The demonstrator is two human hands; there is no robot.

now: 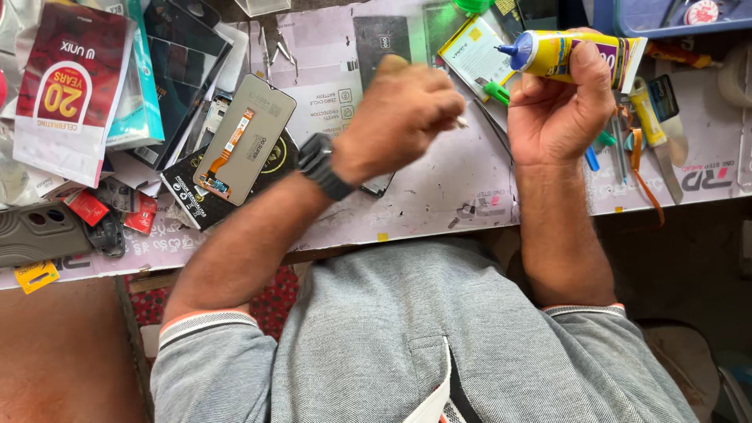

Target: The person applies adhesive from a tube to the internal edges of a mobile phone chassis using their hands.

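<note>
My right hand [560, 110] grips a yellow glue tube [576, 55], held above the bench with its blue nozzle pointing left. My left hand [399, 117], with a black watch [323, 166] on its wrist, is closed in a fist just left of the tube. A small thin whitish piece [462, 121] sticks out between its fingertips; what it is cannot be told. Left of that hand, a phone display panel [244, 131] with an orange flex cable lies face down on the bench.
A pale work mat [439, 196] covers the bench. Red-and-white packets [70, 86] and glass sheets pile up at the left, beside a grey phone case [35, 233]. Tweezers [278, 43], a green screwdriver [497, 92] and a flat blade [667, 153] lie around the hands.
</note>
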